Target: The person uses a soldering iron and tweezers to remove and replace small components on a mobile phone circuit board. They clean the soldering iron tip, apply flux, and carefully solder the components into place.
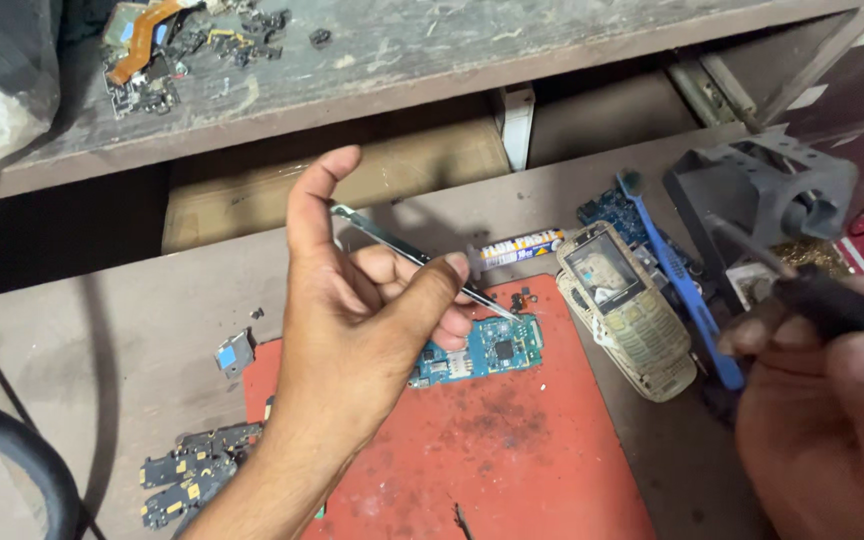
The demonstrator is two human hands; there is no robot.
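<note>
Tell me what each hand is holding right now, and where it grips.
Left hand pinches metal tweezers near mid-length. Right hand grips a black tool handle; exact grip blurred.

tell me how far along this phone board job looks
Done: the phone is already apart, its beige front housing lying beside the red mat with the blue circuit board out on it. In hand: the left hand holds tweezers with the tips at the board's top edge, while the right hand grips a dark-handled tool off to the side. Left: the board still lies bare, the housing not refitted.
</note>
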